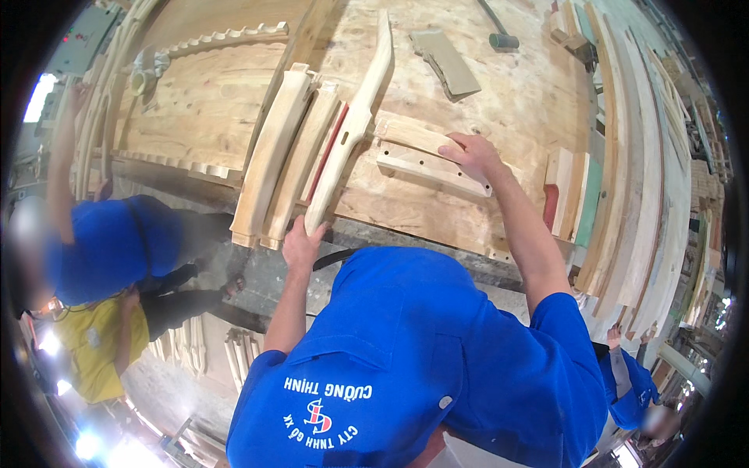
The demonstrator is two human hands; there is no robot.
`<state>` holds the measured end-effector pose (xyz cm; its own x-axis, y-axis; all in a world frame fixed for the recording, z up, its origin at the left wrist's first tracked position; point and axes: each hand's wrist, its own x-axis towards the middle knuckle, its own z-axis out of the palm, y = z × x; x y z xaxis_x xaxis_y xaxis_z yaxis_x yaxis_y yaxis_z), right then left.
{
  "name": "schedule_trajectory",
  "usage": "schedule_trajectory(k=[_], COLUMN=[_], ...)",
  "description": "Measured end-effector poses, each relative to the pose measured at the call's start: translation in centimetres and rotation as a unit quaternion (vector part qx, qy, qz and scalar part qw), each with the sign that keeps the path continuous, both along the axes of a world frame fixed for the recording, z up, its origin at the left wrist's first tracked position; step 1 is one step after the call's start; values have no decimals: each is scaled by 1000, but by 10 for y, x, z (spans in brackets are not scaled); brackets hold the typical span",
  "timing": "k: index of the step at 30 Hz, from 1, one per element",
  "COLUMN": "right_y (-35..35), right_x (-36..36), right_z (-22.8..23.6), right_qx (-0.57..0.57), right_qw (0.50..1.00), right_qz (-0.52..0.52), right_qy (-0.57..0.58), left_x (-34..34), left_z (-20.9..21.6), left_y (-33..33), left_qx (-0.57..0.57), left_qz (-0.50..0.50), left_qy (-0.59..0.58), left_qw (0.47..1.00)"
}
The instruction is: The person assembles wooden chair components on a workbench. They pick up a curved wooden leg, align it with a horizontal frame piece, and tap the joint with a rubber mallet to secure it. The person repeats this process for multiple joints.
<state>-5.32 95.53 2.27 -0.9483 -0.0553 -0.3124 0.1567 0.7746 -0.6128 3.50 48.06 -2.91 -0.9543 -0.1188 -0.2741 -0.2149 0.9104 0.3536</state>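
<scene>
A long curved wooden chair leg (363,101) lies lengthwise on the wooden workbench (468,222), a dark slot showing in its upper face. My left hand (302,245) is closed round its near end. With my right hand (473,158) I grip the right end of a short wooden rail (413,135). The rail's left end points at the leg's side, close to it; whether they touch I cannot tell. Just nearer to me rests a pale wooden bar with holes (429,172). Left of the leg are a red-edged strip (326,154) and two thick wooden pieces (275,152).
Toward the back lie a mallet (503,40) and a flat grey-brown piece (446,64). Long boards (624,171) are stacked at the right. A notched wooden strip (226,37) is at the far left. Co-workers stand left (117,242) and lower right (633,390).
</scene>
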Motion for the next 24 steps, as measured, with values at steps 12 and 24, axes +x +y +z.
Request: schedule_trajectory(k=[12,24], right_y=[-8,-24], right_x=[-31,-16], right_z=[-20,-16], right_qx=[40,66], right_qw=[997,997], right_qz=[66,23], right_qy=[-19,18], left_x=[0,1], left_z=[6,24], left_y=[2,8], left_qx=[30,-20], left_qz=[17,-27], left_qy=[-30,-77], left_qw=[999,996])
